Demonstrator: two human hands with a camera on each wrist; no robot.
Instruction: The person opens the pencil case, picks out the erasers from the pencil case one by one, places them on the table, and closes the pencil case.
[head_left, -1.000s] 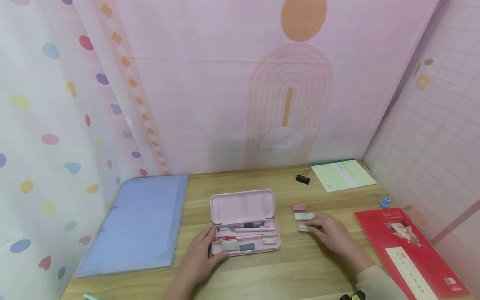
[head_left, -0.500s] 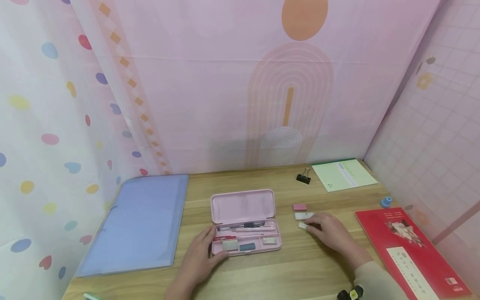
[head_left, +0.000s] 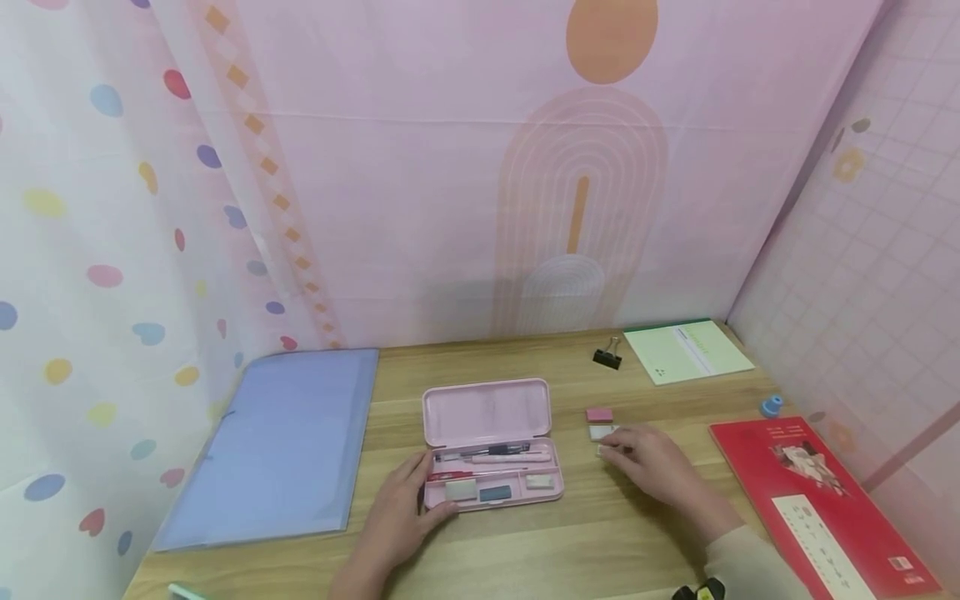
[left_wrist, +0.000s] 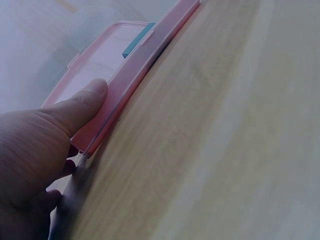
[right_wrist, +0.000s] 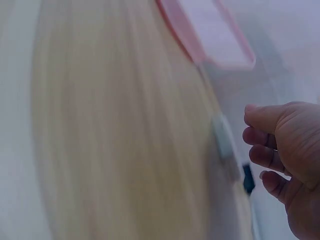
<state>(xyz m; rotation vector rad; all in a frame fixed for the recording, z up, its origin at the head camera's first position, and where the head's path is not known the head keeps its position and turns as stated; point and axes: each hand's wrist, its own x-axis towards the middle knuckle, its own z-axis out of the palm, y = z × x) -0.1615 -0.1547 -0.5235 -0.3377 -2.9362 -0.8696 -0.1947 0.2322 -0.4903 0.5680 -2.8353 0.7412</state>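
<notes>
Since a second ago the right hand point(head_left: 651, 460) has slid a little toward the far side of the table point(head_left: 585, 542), from the nearest white eraser up to the white eraser point(head_left: 600, 432) in the middle of the row; the nearest one now shows only as a sliver at the fingertips. Its fingers are curled over that spot, but whether they actually pinch an eraser cannot be told; the right wrist view is blurred. A pink eraser point(head_left: 598, 414) lies just beyond, untouched. The left hand point(head_left: 401, 517) rests against the near left corner of the open pink pencil case point(head_left: 487, 412), thumb pressed flat on its rim, fingers fairly straight, steadying it. Inside the case lie pens and three small erasers in the front compartment. By the look of it, the packing is partly done: some erasers are in, while those outside the case remain on the table.
</notes>
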